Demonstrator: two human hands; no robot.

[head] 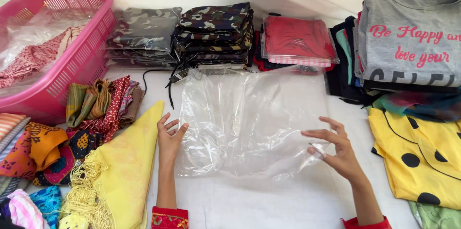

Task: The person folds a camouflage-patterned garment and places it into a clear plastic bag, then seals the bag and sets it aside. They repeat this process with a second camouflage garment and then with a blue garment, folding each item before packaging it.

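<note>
A clear plastic bag (pixel 249 118) lies flat on the white cloth in front of me. My left hand (pixel 169 135) rests at the bag's left edge, fingers spread, touching the plastic. My right hand (pixel 336 150) hovers at the bag's lower right corner, thumb and fingers pinching the thin film there. A yellow fringed scarf (pixel 122 171) lies just left of my left hand.
A pink basket (pixel 91 51) with bagged fabric stands at far left. Camouflage stacks (pixel 213 34) and a bagged red garment (pixel 297 39) sit behind the bag. A grey shirt pile (pixel 410 37) and a yellow dotted garment (pixel 420 157) are at the right. Folded patterned cloths (pixel 103 102) lie left.
</note>
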